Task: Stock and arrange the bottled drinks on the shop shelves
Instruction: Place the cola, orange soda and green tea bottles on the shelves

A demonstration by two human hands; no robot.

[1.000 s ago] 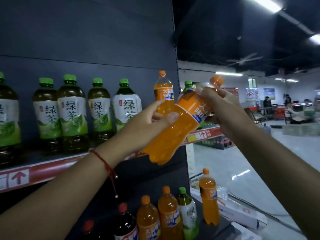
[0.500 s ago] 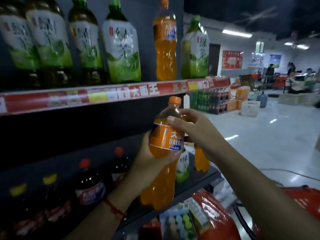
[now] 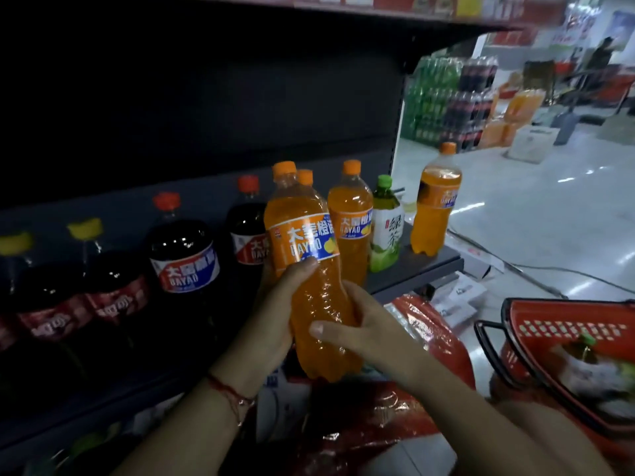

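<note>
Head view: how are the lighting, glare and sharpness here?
Head view: the shelf bay is very dark; the aisle floor is bright with glare patches; the held orange bottle and both hands' grip read clearly; the red basket and background edges are smeared.

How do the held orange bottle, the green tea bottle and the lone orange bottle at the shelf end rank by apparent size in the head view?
1. Held orange bottle, largest, though nearest the camera.
2. Lone orange bottle.
3. Green tea bottle, slightly smaller.
</note>
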